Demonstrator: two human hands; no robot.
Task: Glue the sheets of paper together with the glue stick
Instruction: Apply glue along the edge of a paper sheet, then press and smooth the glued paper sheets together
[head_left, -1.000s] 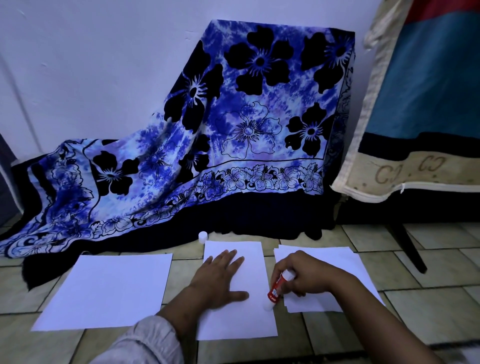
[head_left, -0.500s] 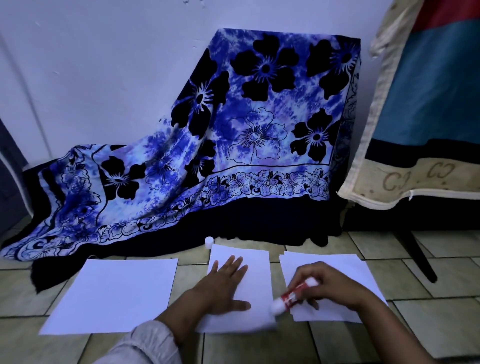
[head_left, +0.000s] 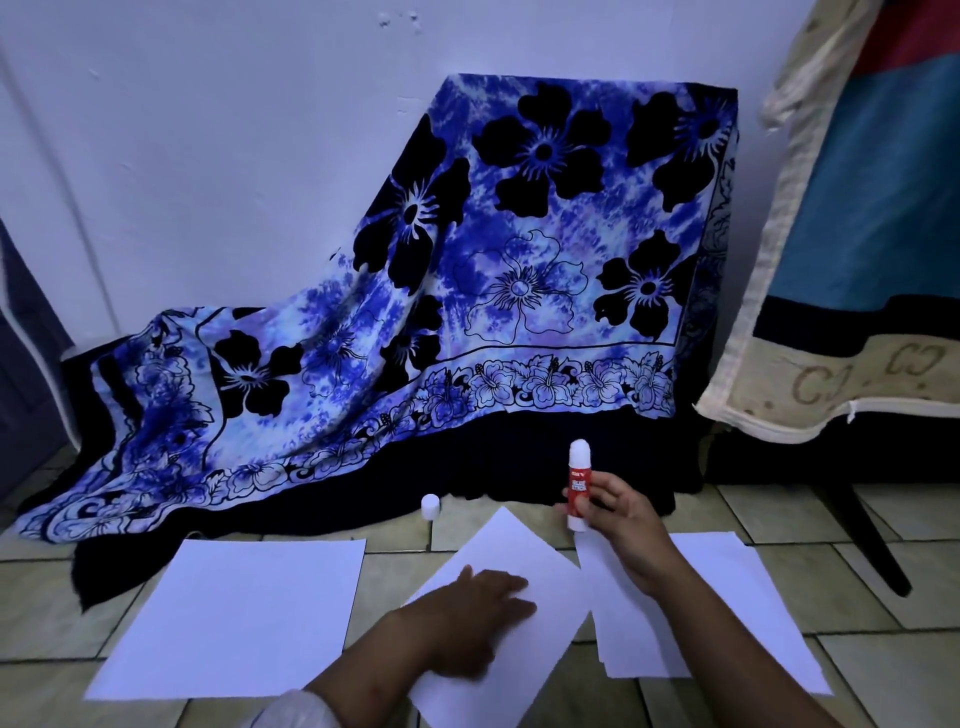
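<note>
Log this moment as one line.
left hand: flat on middle sheet | right hand: holds glue stick upright, off the paper | cap: off, standing on floor

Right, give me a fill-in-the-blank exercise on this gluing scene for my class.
The right hand holds the ____ upright.
The left hand rests on the ____ sheet.
The white cap stands on the tiled ____.
Missing words: glue stick; middle; floor.
</note>
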